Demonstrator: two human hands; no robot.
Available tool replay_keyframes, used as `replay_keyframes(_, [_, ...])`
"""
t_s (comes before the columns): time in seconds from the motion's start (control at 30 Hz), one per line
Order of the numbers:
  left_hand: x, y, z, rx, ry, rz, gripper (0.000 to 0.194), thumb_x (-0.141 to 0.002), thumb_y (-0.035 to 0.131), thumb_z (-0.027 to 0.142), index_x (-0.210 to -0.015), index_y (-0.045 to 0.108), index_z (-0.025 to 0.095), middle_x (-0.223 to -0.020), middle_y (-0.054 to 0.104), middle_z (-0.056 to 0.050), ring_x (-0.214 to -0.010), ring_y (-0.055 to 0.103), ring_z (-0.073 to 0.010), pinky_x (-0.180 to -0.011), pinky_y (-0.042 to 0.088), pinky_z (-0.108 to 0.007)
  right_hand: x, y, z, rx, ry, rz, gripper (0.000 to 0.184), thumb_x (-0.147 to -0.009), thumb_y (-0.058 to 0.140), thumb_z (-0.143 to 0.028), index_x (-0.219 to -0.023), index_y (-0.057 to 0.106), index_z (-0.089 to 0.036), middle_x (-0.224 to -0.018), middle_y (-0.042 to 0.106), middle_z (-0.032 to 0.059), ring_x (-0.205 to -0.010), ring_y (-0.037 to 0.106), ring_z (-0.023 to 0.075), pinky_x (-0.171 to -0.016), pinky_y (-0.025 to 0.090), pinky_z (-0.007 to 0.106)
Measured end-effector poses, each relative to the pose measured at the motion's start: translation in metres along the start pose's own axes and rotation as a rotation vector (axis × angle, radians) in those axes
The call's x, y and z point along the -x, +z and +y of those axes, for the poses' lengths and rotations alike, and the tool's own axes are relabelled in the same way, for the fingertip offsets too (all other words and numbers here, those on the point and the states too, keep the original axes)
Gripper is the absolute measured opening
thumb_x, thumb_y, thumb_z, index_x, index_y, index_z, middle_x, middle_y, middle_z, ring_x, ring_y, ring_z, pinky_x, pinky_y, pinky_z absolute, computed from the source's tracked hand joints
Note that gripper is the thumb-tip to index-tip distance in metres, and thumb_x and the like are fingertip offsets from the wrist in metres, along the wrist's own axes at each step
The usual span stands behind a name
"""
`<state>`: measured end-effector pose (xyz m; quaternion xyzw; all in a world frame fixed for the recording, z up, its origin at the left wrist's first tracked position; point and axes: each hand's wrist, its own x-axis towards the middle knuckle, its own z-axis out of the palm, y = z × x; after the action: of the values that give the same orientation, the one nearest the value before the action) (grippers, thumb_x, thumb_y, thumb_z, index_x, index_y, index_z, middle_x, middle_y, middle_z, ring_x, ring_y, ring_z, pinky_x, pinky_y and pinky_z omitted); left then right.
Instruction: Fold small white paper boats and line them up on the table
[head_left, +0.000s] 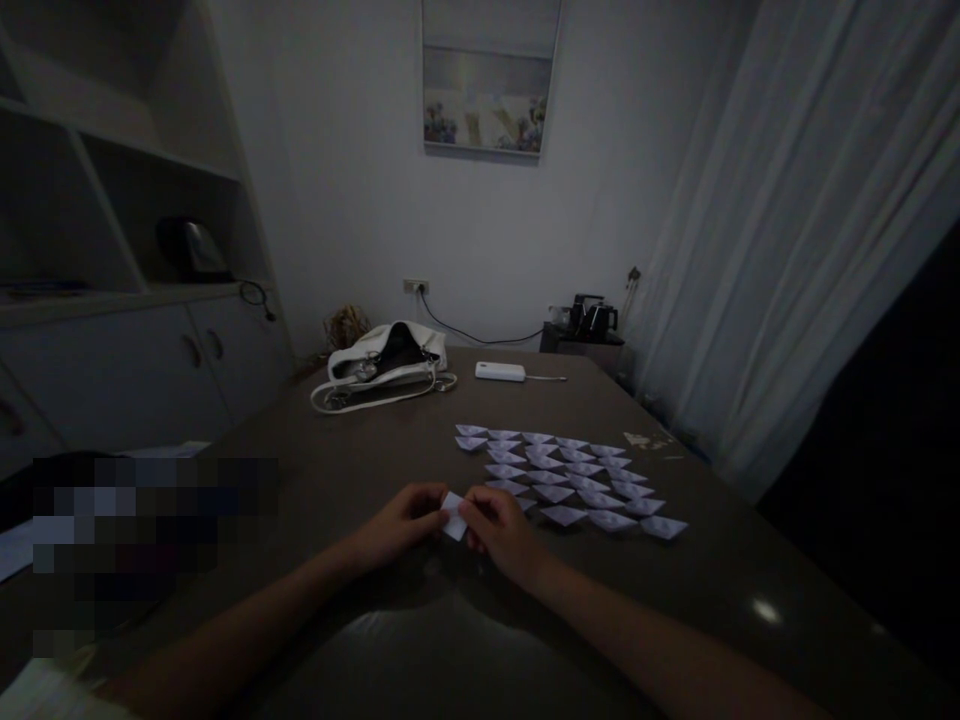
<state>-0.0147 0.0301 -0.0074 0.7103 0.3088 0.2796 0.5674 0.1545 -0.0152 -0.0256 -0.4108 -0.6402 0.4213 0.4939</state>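
Paper [454, 517] held between two hands over the dark table [390, 640], beside rows of folded boats [582, 468].

The left hand [409, 522] is nearly closed, thumb and fingers pinching the small white folded piece by its left side; the right hand [504, 530] is likewise curled, gripping the right side, its knuckles just beside the nearest boats, though whether it touches them I cannot tell. The boats lie in several rows to the right of the piece, with scraps [649, 440] past them near the table's right edge. Farther back, a white bag [386, 368] sits gaping at the left, and a white device [500, 372] with a short cord lies to its right.
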Motion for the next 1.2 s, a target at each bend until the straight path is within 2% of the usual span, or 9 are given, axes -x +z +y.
replay_keyframes(0.23, [-0.0022,-0.0002,-0.0012,0.001,0.053,-0.078,0.018,-0.076,0.058,0.03,-0.08,0.059,0.013,-0.071,0.057,0.001,-0.064,0.05,-0.0124,-0.06,0.039,-0.022,-0.0001,0.0002,-0.003,0.0,0.013,0.029,0.029,-0.085,0.051,-0.035,-0.062,0.049,-0.017,-0.048,0.046,-0.0044,-0.042,0.043,0.0081,-0.041,0.03,0.018])
replay_keyframes(0.57, [-0.0019,-0.0007,-0.0018,0.021,0.076,-0.04,0.025,-0.079,0.056,0.038,-0.07,0.049,0.015,-0.061,0.048,0.004,-0.058,0.045,-0.0111,-0.055,0.035,-0.02,0.0003,-0.0005,-0.0008,-0.002,0.014,0.112,0.028,-0.085,0.049,-0.034,-0.062,0.049,-0.017,-0.048,0.045,-0.0052,-0.041,0.041,0.0078,-0.041,0.03,0.018])
replay_keyframes(1.0, [-0.0005,-0.0003,0.001,0.065,0.024,-0.019,0.016,-0.073,0.056,0.03,-0.071,0.048,0.016,-0.061,0.05,0.004,-0.058,0.045,-0.0111,-0.054,0.034,-0.02,0.0007,-0.0001,-0.0077,-0.011,0.031,0.108,0.029,-0.084,0.05,-0.035,-0.061,0.048,-0.018,-0.048,0.044,-0.0053,-0.042,0.041,0.008,-0.042,0.03,0.019])
replay_keyframes(1.2, [0.0001,0.0002,0.0011,0.067,0.049,-0.043,0.016,-0.074,0.055,0.029,-0.07,0.047,0.016,-0.06,0.048,0.004,-0.057,0.044,-0.0106,-0.053,0.034,-0.019,0.0004,0.0001,-0.0089,-0.006,0.041,0.11,0.03,-0.083,0.05,-0.038,-0.061,0.047,-0.018,-0.047,0.044,-0.0051,-0.041,0.041,0.0079,-0.04,0.029,0.019])
